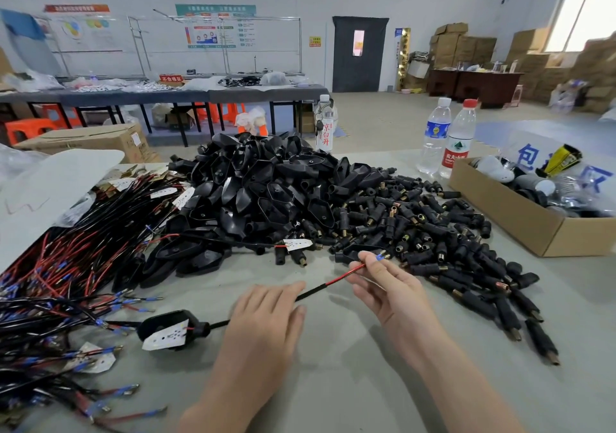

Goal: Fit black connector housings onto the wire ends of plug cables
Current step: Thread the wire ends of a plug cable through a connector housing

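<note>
The grey table (333, 366) carries a central heap of black connector housings (266, 182), with small cylindrical connectors (433, 232) spread to its right and a bundle of red and black wired cables (66, 266) at left. One plug cable (316, 289) crosses the foreground. The left hand (263, 319) rests flat over it, fingers extended together. The right hand (386, 286) has its fingers (370, 259) pinched on the red wire end at the blue terminal (379, 257).

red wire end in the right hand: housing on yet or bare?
Bare. The red wire ends in an exposed blue-sleeved terminal beyond the right hand fingertips; no black housing covers it.
</note>
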